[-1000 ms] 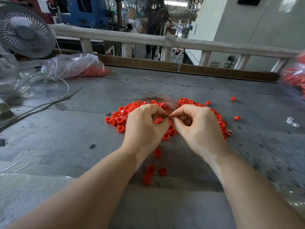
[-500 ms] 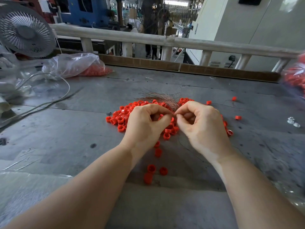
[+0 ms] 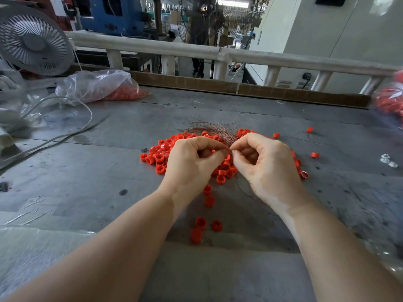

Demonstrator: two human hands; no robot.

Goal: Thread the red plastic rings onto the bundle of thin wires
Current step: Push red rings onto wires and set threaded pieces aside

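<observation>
Left hand and right hand raised together above the grey metal worktable, fingertips meeting. Both curled, pinching the near end of the bundle of thin coppery wires; whether a ring sits between the left fingers cannot be told. Wires fanning away from the hands, over the heap. Beneath and around the hands, a heap of small red plastic rings, a few strays nearer. Farther left, a clear plastic bag of red rings and a white table fan.
</observation>
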